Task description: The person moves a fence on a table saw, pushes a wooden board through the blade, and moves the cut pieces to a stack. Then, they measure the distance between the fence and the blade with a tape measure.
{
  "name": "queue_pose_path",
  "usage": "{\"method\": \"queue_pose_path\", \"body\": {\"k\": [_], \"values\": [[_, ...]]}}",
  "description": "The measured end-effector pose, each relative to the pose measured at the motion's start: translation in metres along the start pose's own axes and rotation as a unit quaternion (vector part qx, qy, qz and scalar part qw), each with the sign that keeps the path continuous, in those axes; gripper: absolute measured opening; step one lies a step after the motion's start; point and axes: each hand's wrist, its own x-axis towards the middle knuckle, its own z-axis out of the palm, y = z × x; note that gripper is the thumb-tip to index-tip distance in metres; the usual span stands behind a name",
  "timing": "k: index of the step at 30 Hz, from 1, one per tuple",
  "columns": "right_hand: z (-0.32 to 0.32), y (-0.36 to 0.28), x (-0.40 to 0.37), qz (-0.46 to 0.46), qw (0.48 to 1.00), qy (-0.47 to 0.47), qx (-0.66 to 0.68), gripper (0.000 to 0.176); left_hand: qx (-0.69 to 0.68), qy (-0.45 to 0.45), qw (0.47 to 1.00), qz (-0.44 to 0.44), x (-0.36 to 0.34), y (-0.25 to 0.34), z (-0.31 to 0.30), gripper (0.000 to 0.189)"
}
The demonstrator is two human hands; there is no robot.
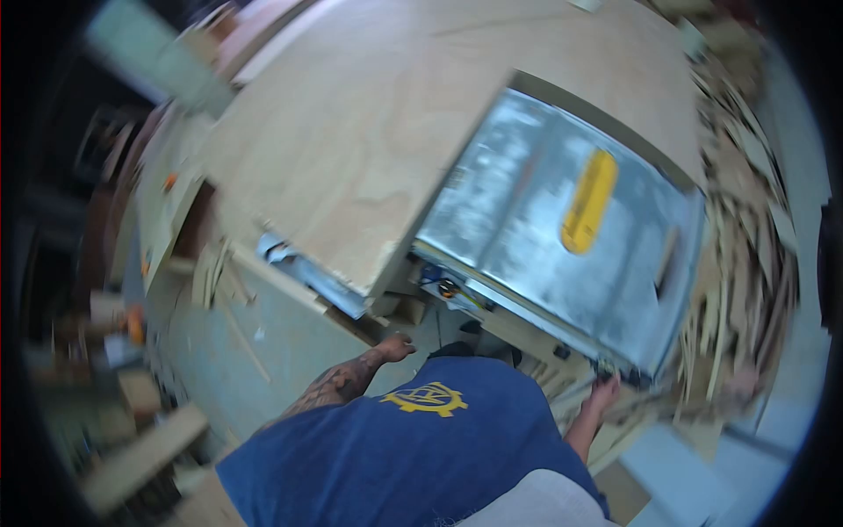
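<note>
A table saw (518,211) with a grey metal top stands in front of me, set into a large wooden work surface. A long yellow insert plate (589,202) lies in its top. My right hand (604,390) is at the saw's front right corner, its fingers closed at a small dark fitting (606,367) under the edge. Blur hides exactly what the fingers grip. My left hand (397,348) hangs to the left of the saw's front, loosely curled, apart from the wooden surface's corner. Nothing shows in it.
The broad plywood surface (369,132) surrounds the saw's left and far sides. Piled wood strips and offcuts (733,255) lie along the right. A bluish metallic piece (312,277) sits under the surface's left edge. Loose sticks (215,277) and boards (145,457) lie at the left.
</note>
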Motion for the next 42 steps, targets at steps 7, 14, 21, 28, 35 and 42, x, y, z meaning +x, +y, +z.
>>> {"method": "queue_pose_path", "body": {"k": [7,14,21,28,35,42], "values": [[0.022,-0.081,-0.058,0.150,0.983,-0.019,-0.108,0.037,0.103,-0.085,0.987,0.086,-0.001,0.060,-0.007,0.049],[0.013,-0.070,-0.046,0.320,0.940,-0.095,0.067,0.022,0.021,-0.121,0.954,0.273,-0.020,0.300,-0.007,0.037],[-0.001,-0.009,-0.127,0.441,0.804,-0.308,0.254,0.018,-0.011,-0.104,0.895,0.433,0.002,0.540,0.066,0.051],[-0.014,-0.045,-0.106,0.240,0.930,-0.277,-0.040,0.031,0.068,0.023,0.945,0.319,0.037,0.652,0.158,0.094],[0.032,-0.060,-0.114,-0.158,0.878,-0.145,-0.428,0.030,0.194,0.040,0.920,0.338,0.061,0.660,0.159,0.104],[0.057,-0.050,-0.130,-0.141,0.898,-0.047,-0.413,0.027,0.165,-0.028,0.917,0.361,0.074,0.658,0.157,0.109]]}}
